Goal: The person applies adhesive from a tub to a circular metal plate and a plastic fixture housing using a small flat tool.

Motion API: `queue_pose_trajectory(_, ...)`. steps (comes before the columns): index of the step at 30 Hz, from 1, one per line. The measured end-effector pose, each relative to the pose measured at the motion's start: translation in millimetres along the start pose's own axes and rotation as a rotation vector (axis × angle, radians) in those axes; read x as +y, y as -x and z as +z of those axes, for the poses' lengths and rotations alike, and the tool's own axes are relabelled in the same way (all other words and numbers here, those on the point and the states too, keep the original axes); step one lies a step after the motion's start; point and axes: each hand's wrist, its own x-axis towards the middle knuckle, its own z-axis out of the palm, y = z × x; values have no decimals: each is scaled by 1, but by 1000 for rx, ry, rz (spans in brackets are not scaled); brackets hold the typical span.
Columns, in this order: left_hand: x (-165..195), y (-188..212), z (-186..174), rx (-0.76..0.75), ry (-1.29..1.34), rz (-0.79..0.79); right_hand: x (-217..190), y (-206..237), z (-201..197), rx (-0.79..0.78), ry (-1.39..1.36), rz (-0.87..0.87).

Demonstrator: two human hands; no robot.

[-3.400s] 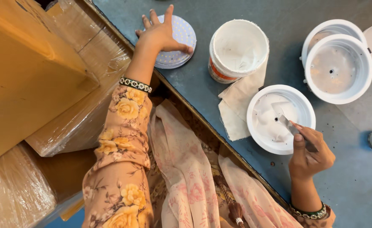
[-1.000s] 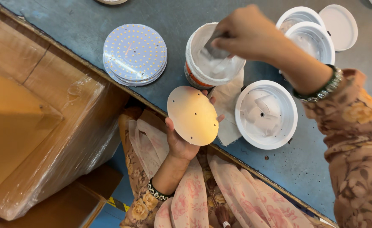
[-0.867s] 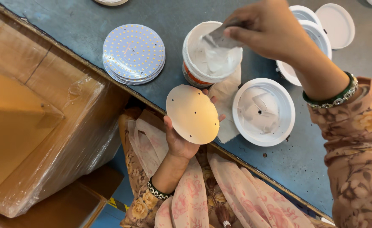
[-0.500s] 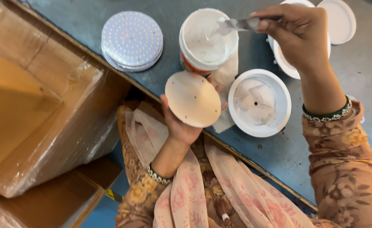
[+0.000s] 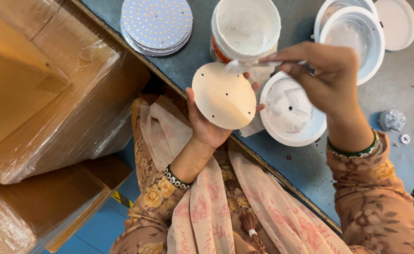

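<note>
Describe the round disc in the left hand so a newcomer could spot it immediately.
Start at the blue-grey worktable and find its near edge, in front of the open white paste tub. There the left hand holds up a cream disc. Unlike the stacked LED boards studded with yellow dots, its face is plain, with only a few small holes.

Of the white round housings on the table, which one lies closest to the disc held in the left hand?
The white housing just right of the cream disc, under the right hand. The other housings are stacked farther back.
</note>
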Motion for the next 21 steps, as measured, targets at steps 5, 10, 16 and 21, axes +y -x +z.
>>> queue_pose_trajectory(5,4,14,5,-32,55,7,-17,3,36,-56,259,-134)
queue_pose_trajectory(10,10,27,16,37,-33,22,-33,3,74,-78,517,-414)
queue_pose_trajectory(16,17,34,40,-67,-192,88,-49,9,91,-14,597,-375)
queue_pose_trajectory(21,16,30,45,-72,-229,118,-57,19,106,36,596,-317)
